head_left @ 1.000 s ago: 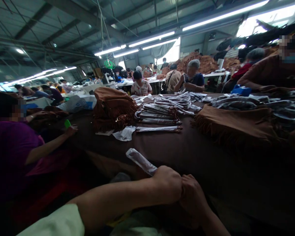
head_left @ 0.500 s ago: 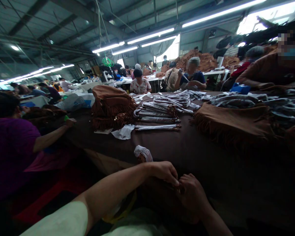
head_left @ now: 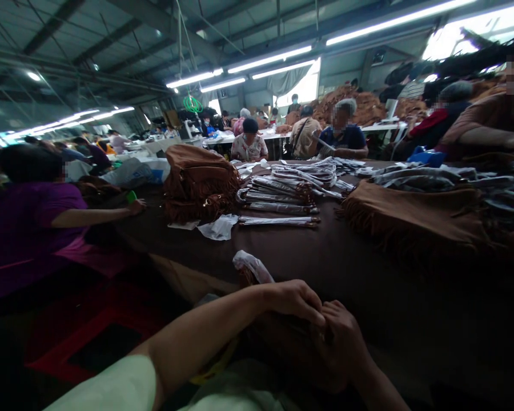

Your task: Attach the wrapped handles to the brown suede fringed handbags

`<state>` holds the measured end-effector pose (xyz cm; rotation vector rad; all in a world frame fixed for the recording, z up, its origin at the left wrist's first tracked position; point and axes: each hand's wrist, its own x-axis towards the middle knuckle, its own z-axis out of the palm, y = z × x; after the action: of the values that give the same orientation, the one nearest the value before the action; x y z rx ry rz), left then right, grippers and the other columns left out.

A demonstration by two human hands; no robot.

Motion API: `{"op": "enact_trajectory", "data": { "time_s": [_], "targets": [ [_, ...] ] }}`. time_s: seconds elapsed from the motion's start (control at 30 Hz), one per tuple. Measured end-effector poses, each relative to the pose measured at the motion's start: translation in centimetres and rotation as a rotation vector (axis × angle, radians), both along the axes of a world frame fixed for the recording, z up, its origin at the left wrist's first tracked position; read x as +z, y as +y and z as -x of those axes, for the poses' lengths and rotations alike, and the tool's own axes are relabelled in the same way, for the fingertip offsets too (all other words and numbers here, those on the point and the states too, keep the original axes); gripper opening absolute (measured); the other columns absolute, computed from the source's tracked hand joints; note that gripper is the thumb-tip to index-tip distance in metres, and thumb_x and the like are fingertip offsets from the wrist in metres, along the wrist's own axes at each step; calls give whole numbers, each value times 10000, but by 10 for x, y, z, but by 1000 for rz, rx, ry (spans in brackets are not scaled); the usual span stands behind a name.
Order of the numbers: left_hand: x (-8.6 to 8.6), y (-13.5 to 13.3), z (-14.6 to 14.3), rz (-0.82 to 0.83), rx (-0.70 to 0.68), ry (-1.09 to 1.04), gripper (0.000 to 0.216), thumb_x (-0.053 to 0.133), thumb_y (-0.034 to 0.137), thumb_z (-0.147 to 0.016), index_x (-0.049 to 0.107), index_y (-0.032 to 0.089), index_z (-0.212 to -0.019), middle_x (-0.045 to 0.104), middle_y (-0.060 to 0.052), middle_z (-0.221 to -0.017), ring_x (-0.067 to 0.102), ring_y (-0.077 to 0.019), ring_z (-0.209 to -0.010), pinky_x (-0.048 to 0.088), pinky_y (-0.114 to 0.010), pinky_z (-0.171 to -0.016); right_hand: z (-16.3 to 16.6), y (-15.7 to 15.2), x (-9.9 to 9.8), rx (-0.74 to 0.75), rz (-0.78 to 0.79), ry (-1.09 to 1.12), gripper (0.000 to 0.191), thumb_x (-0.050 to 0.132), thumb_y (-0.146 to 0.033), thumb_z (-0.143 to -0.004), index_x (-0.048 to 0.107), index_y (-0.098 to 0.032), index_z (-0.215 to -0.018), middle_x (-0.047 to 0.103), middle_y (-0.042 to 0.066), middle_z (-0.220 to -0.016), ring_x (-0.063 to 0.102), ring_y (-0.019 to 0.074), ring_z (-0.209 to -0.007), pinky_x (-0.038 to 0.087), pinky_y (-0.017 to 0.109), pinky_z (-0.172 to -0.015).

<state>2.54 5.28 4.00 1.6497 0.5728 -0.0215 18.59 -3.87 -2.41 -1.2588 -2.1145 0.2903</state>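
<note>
My left hand [head_left: 297, 301] and my right hand [head_left: 342, 337] meet at the near edge of the table, fingertips pinched together. What they pinch is small, dark and mostly hidden by the fingers. Beneath them a brown item [head_left: 282, 339], perhaps a bag, lies in shadow at my lap. A strap wrapped in white plastic [head_left: 253, 266] sticks up just beyond my left wrist. Farther off lie several plastic-wrapped bag straps [head_left: 278, 221] in a stack. A brown fringed bag [head_left: 199, 182] stands left of them.
The dark tabletop [head_left: 291, 251] stretches ahead. A flat fringed brown piece [head_left: 420, 211] lies at right, with more wrapped straps [head_left: 428, 174] behind it. White scraps [head_left: 218, 226] sit near the bag. At left, a person in purple [head_left: 34, 222] reaches onto the table. Other people sit across it.
The view has shifted slightly, so most things sit a little farther right. My hands stay pinched together. The person in purple has leaned farther into view.
</note>
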Motion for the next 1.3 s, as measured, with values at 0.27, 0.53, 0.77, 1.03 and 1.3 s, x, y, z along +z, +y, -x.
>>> {"op": "enact_trajectory", "data": {
  "time_s": [0.27,0.53,0.77,1.03,1.3],
  "targets": [
    [-21,-12,-3,-203,137,101,318,663,450,-746,689,140,-814,547,25,-613,494,-101,-609,364,-206,-572,-2,1,1,-125,46,-196,146,534,-178,-765,607,-185,-638,639,57,-646,561,205,-663,335,360,-699],
    [10,-36,-19,-863,54,601,227,570,341,-799,710,163,-801,697,-83,-806,640,-225,-774,454,-278,-636,17,-6,8,-298,234,-358,217,537,-167,-754,635,-201,-563,676,76,-615,601,226,-637,301,379,-676],
    [-8,-4,4,11,23,-30,395,739,486,-681,694,120,-821,540,38,-630,480,-89,-622,372,-197,-583,-7,-3,1,92,-36,-26,136,527,-264,-748,584,-176,-660,612,45,-655,534,184,-669,331,336,-690],
    [-15,-16,-7,-363,184,251,231,683,384,-717,700,153,-722,512,33,-560,467,-106,-581,328,-222,-548,5,-4,2,-156,183,-273,159,533,-190,-738,655,-188,-636,677,61,-653,590,200,-672,328,358,-730],
    [-24,-17,-9,10,402,253,247,729,371,-620,625,150,-584,444,53,-482,382,-77,-479,274,-223,-473,10,-7,7,-228,260,-352,179,526,-162,-757,674,-192,-662,691,67,-680,610,215,-686,324,358,-720]
  ]
}}
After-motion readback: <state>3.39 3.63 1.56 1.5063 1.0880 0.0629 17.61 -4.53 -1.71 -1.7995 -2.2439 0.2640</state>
